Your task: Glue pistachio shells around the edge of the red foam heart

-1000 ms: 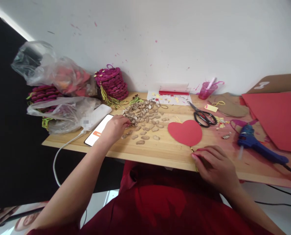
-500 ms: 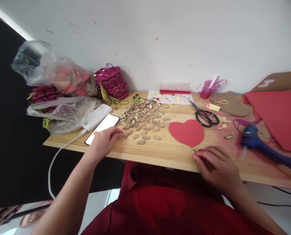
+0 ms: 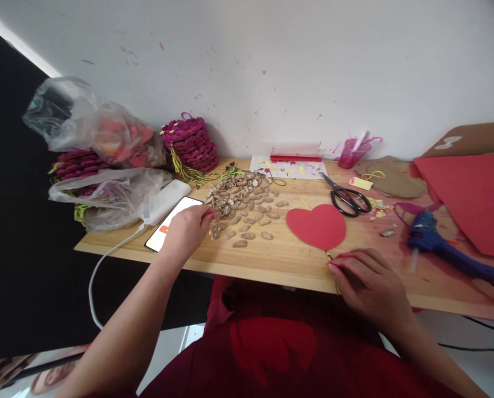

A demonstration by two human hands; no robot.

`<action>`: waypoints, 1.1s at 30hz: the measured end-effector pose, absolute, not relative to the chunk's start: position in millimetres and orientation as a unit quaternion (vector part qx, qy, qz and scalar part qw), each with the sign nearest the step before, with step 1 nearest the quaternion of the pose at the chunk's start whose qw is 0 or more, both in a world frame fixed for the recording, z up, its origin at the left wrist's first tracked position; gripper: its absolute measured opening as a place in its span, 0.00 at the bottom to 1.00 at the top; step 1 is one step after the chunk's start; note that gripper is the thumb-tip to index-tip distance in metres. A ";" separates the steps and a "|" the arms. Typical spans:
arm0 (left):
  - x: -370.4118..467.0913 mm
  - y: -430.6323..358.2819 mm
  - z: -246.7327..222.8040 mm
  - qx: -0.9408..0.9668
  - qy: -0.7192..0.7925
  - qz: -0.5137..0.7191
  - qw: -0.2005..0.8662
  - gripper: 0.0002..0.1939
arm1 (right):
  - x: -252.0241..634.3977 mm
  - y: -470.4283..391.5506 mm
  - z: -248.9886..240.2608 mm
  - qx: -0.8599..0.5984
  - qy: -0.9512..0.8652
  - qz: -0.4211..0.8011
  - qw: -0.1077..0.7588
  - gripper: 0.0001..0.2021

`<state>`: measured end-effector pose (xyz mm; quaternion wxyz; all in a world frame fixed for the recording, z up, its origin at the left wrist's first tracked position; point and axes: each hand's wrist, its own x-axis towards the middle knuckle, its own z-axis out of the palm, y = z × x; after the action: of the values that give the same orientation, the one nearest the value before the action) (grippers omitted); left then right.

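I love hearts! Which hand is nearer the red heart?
Right: the right hand is just below the heart in the picture; the left hand is farther, past the peanuts, by the phone.

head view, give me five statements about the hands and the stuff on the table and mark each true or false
1. The right hand holds a thin strand below the red heart. True.
2. The glue gun is blue. True.
3. The left hand is beside the glue gun. False: it is by the phone and the peanuts.
4. The pink cup lies on its side. False: it stands upright.
5. The scissors have black handles. True.
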<state>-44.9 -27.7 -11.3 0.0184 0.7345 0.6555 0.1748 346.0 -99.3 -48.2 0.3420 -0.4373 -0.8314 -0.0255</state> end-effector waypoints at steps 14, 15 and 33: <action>-33.7 36.2 -13.6 0.724 0.641 0.245 0.067 0.07 | 342.5 -100.0 -44.3 -0.440 -0.829 -0.032 0.343 0.04; -34.4 33.7 -10.9 0.711 0.649 0.259 0.078 0.08 | 343.0 -99.9 -44.6 -0.440 -0.830 -0.032 0.342 0.04; -69.8 -49.8 -8.7 0.636 0.696 0.194 0.271 0.17 | 344.4 -97.8 -47.3 -0.423 -0.837 -0.058 0.341 0.04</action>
<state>-69.8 -49.8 -8.7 0.2715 0.6360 0.6959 0.1937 344.4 -97.8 -47.3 0.3405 -0.4234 -0.8375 -0.0584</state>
